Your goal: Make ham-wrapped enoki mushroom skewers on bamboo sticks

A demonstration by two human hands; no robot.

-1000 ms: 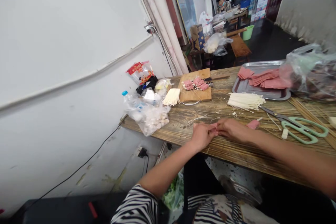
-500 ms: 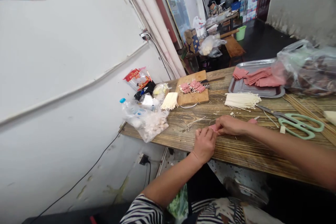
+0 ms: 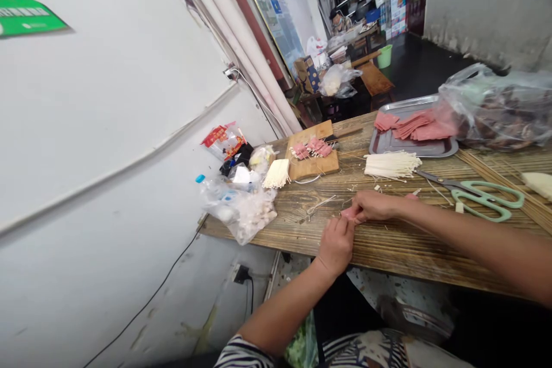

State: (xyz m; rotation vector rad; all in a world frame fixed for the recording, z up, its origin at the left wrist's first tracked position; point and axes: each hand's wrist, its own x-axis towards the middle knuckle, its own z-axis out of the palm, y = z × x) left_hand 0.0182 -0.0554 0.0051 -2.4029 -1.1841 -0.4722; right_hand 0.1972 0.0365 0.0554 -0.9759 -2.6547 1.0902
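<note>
The bare left hand (image 3: 336, 243) and right hand (image 3: 371, 206), fingers nearly closed, pinch a thin pink meat-like slice (image 3: 347, 214) between them.

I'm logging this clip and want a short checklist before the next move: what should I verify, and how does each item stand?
1. Both hands at the work: ok; left hand and right hand meet at a pink slice.
2. Anything inside that slice: cannot tell; fingers cover most of it.
3. More slices on hand: ok; pink slices lie on the metal tray.
4. White mushrooms within sight: ok; a bundle lies in front of the tray.
5. Scissors out of the hands: ok; they lie on the table.
6. Tray fully visible: not ok; a plastic bag overlaps its right side.
</note>
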